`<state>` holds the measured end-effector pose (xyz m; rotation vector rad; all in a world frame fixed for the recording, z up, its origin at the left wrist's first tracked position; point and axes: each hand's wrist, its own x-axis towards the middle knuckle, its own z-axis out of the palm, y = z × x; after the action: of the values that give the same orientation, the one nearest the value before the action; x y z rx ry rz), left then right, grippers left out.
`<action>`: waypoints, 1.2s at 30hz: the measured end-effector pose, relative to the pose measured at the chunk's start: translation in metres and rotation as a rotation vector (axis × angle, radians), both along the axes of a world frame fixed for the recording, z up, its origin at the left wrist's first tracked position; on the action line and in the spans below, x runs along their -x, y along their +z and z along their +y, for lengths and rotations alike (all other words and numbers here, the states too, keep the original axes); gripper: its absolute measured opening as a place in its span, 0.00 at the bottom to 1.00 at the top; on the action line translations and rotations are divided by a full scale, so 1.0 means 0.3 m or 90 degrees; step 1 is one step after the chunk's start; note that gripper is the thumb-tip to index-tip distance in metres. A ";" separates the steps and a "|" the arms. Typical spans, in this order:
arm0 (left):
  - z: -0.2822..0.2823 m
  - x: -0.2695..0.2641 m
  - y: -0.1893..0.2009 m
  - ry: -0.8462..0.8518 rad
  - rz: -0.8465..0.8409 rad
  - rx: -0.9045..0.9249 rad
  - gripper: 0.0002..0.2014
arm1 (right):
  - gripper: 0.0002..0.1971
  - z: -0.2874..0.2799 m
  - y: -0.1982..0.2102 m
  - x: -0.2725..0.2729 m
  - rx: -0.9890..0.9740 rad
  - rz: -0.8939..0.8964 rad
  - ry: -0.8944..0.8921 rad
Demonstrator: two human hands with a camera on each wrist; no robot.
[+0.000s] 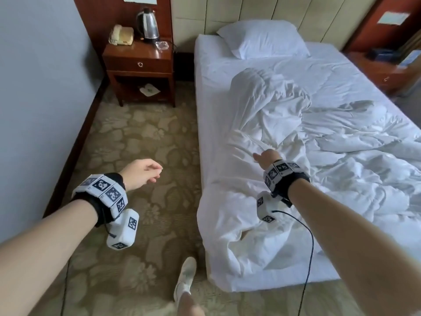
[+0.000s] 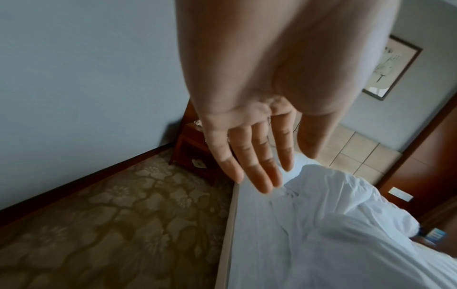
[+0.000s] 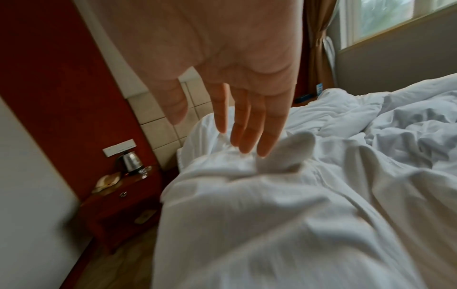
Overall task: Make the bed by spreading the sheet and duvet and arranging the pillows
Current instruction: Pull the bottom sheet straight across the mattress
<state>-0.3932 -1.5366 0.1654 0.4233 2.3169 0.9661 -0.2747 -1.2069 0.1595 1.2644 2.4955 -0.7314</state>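
A white duvet point(image 1: 319, 156) lies crumpled in folds across the bed, its near corner hanging over the foot end. One white pillow point(image 1: 262, 39) rests at the headboard on the white sheet point(image 1: 211, 65). My right hand point(image 1: 265, 156) reaches over the duvet's left part with straight fingers point(image 3: 247, 125) just above a raised fold point(image 3: 291, 152), holding nothing. My left hand point(image 1: 145, 172) hovers over the carpet left of the bed, fingers point(image 2: 257, 162) loosely extended and empty, near the mattress edge point(image 2: 232, 224).
A wooden nightstand point(image 1: 141, 65) with a telephone point(image 1: 120, 35), a kettle point(image 1: 148, 23) and a glass ashtray stands left of the bed head. A patterned carpet point(image 1: 141, 137) fills the aisle between wall and bed. My foot in a white shoe point(image 1: 185, 277) is beside the bed corner.
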 end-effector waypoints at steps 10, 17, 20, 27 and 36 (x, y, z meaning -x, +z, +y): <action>0.407 0.656 0.166 -0.081 0.053 -0.005 0.09 | 0.30 0.325 0.033 0.416 0.092 0.128 -0.239; 0.795 1.015 0.138 -0.199 0.040 -0.013 0.12 | 0.31 0.554 0.043 0.651 0.087 0.177 -0.368; 0.961 1.181 0.108 -0.248 0.027 -0.030 0.12 | 0.32 0.631 0.024 0.732 0.090 0.185 -0.424; 1.380 1.517 0.082 -0.345 -0.020 -0.029 0.13 | 0.34 0.821 0.027 0.900 0.067 0.257 -0.573; 1.986 1.683 -0.048 -0.478 -0.039 -0.015 0.05 | 0.40 1.214 -0.065 0.969 -0.084 0.060 -0.604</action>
<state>-0.8981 -0.9407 0.1511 1.1454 1.8416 0.6096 -0.5653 -0.8426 0.1401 2.5400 1.9167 -0.8043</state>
